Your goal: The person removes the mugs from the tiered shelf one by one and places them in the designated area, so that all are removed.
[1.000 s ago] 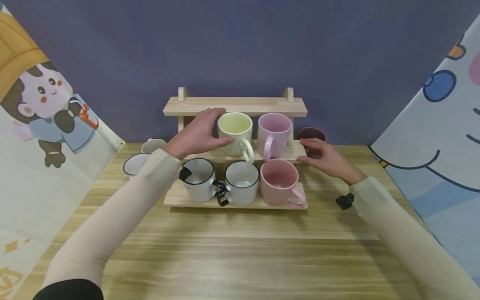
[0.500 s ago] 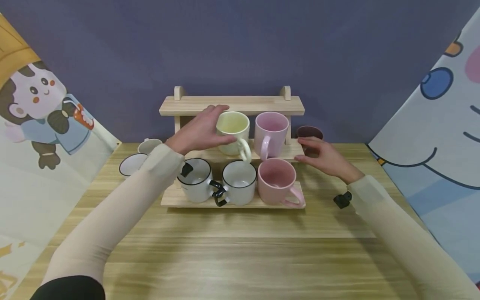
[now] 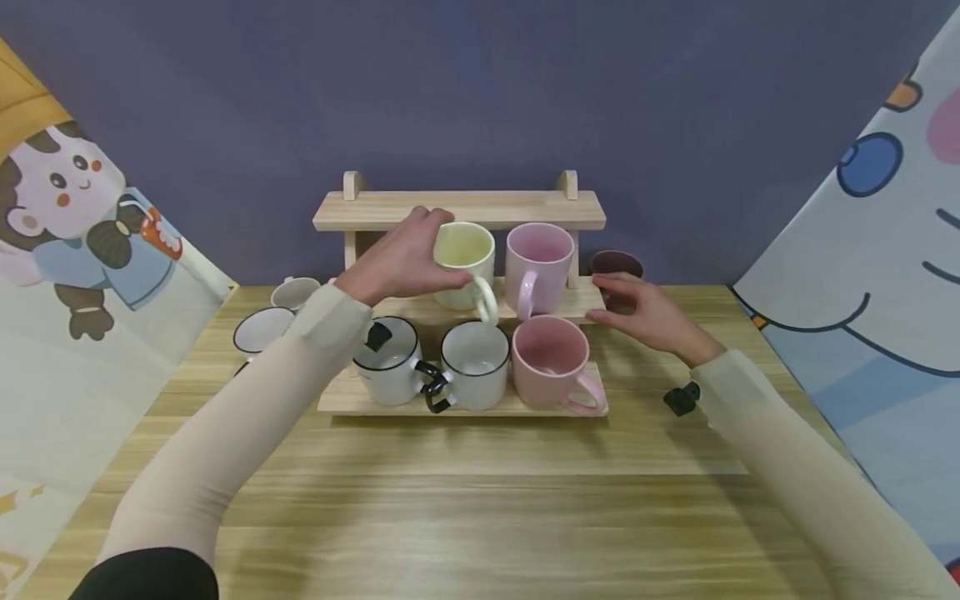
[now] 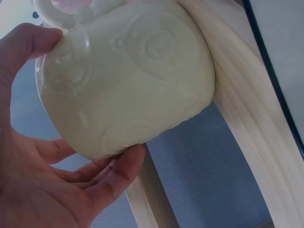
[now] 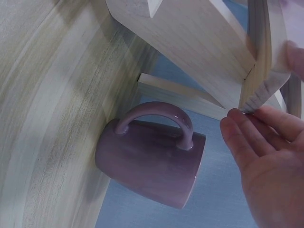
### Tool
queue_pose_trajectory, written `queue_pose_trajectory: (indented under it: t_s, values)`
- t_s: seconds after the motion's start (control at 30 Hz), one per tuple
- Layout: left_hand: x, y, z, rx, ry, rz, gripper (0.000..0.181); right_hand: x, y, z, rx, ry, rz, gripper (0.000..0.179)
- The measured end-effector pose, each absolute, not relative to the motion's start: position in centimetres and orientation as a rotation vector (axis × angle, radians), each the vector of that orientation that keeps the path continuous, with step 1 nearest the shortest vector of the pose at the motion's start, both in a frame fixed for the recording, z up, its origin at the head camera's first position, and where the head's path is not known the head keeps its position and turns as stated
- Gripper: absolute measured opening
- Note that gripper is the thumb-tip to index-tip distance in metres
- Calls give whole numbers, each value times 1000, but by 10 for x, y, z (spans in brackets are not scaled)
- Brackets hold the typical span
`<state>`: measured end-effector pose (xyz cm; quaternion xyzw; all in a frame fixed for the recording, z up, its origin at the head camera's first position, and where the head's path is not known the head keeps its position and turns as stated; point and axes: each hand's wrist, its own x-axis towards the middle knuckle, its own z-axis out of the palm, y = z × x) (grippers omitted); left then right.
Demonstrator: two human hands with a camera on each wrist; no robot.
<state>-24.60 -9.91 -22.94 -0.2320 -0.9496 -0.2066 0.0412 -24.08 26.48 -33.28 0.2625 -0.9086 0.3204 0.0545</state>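
Note:
My left hand (image 3: pixel 405 260) holds a pale yellow mug (image 4: pixel 128 80) on the middle board of a wooden shelf rack (image 3: pixel 457 208). Its thumb lies on the mug's side near the handle, with the other fingers round the opposite side. To the right of that mug stands a lilac-pink mug (image 3: pixel 537 271), handle forward. My right hand (image 3: pixel 648 312) pinches the right end of the middle board (image 5: pixel 266 76), thumb on one face and fingertips at the other. Below and behind this hand is a dusky purple mug (image 5: pixel 152 156), upright on the table.
Along the bottom board stand two white mugs with black rims, the left one (image 3: pixel 390 367) and the middle one (image 3: pixel 476 367), and a pink mug (image 3: pixel 550 358). On the table at left are a dark-rimmed white mug (image 3: pixel 262 329) and a cream mug (image 3: pixel 294 292), partly behind the left sleeve.
The head view has shifted slightly, so the rack sits a little further left. My left thumb has slid across the yellow mug toward its handle. The right hand stays at the board's end.

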Motion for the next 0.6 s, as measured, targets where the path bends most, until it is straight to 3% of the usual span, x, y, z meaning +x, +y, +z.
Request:
queue_pose_trajectory:
  t_s: [0.43,0.6]
  values:
    - [-242,-110,-231,-742,-2841,-623,74,-243,263,-333,795,-2741,993,61]
    - [-238,-117,-226,-700,-2858,-622,78,-243,264,-333,782,-2750,976,62]
